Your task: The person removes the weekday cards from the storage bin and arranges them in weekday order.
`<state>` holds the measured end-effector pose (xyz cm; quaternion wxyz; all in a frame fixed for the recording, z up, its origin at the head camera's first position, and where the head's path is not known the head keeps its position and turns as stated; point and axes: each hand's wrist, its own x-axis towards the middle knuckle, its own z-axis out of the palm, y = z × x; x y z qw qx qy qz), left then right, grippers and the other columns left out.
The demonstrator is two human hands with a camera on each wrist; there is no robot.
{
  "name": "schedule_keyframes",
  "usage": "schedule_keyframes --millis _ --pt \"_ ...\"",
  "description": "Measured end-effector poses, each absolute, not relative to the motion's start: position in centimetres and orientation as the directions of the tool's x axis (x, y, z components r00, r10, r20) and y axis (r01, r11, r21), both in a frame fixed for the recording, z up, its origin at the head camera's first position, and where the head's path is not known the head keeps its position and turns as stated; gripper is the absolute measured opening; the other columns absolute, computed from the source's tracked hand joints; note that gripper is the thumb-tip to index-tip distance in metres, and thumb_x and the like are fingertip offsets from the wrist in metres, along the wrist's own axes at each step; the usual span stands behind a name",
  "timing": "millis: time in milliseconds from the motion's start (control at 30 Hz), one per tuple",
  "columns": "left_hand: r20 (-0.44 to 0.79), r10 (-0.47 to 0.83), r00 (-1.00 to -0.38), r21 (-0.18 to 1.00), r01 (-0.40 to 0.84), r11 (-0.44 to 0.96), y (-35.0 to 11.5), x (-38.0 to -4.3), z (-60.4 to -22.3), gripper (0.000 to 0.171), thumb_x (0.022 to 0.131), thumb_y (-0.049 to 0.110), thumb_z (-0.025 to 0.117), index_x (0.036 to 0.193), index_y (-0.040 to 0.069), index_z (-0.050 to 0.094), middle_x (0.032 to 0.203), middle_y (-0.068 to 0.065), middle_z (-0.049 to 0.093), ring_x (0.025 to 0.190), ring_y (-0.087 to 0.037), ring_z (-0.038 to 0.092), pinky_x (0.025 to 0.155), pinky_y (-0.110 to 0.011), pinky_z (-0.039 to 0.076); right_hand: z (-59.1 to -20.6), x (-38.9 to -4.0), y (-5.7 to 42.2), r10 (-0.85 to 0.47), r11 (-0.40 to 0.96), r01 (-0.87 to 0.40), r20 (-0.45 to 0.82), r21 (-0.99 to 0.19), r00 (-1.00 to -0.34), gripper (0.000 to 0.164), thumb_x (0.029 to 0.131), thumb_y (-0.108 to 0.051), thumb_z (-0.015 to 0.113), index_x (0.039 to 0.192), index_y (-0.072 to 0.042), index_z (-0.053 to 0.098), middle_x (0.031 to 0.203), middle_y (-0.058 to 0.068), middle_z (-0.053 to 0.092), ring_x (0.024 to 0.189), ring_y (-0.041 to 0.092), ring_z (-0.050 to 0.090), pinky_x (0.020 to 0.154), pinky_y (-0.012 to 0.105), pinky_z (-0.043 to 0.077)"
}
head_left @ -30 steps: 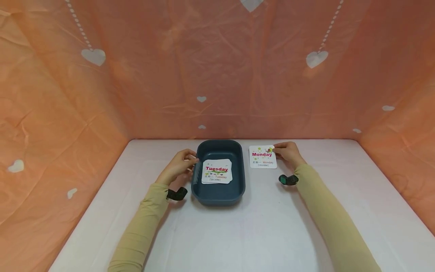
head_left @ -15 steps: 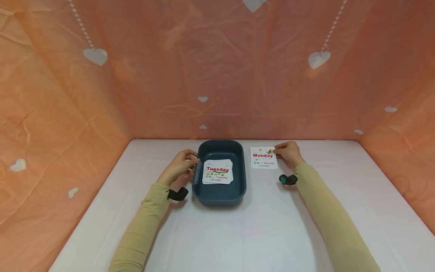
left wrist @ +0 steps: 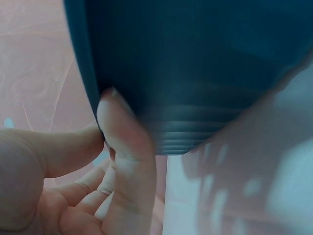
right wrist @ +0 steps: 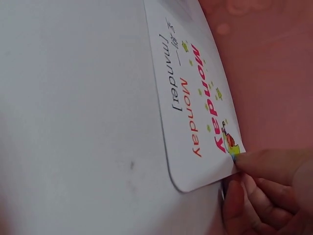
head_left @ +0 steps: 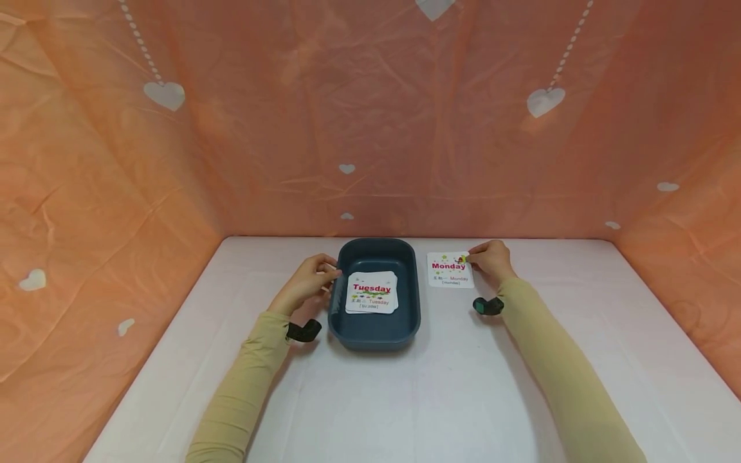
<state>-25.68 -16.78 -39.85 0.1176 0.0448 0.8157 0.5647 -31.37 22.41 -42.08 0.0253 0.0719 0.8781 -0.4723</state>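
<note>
My left hand point(head_left: 308, 281) pinches the left rim of a dark blue-grey plastic tray point(head_left: 375, 334) between thumb and finger, as the left wrist view shows close up. Inside the tray lies a small stack of white cards, the "Tuesday" card point(head_left: 372, 293) on top. To the right of the tray, my right hand point(head_left: 493, 260) pinches the right edge of a white "Monday" card point(head_left: 450, 275) near its upper corner. In the right wrist view that card point(right wrist: 195, 112) is face up close to the table, thumb and finger at its corner point(right wrist: 237, 155).
A white table point(head_left: 370, 405) carries the tray and card. Orange cloth with white hearts point(head_left: 370, 128) hangs behind the table and at both sides. Each wrist wears a small black camera, on the left point(head_left: 303, 331) and the right point(head_left: 488, 306).
The Monday card's far edge has tipped down slightly toward the table with my right hand still on it. My left hand stays on the tray rim. The whole head view has shifted a little.
</note>
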Motion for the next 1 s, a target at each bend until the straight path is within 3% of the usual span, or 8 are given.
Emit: schedule_keyframes --millis 600,1000 --pt "-0.142 0.210 -0.967 0.930 -0.058 0.362 -16.68 -25.66 -39.83 0.034 0.097 0.012 0.057 0.124 -0.006 0.048 0.094 -0.014 0.060 0.064 -0.017 0.058 0.055 -0.031 0.048 -41.81 -31.22 22.40 0.117 0.489 0.202 -0.165 -0.848 -0.979 0.028 0.086 -0.001 0.066 0.109 0.013 0.063 0.112 0.026 0.059 0.075 0.010 0.059 0.064 0.018 0.051" --pt "-0.102 0.232 -0.967 0.945 -0.022 0.325 -16.82 -25.60 -40.09 0.031 0.095 0.009 0.058 0.120 -0.007 0.048 0.091 -0.014 0.059 0.063 -0.018 0.059 0.053 -0.030 0.049 -42.27 -31.40 22.48 0.115 0.556 0.124 -0.072 -0.822 -0.991 0.020 0.080 0.003 0.068 0.096 0.014 0.067 0.085 0.016 0.065 0.057 0.004 0.055 0.055 0.017 0.048"
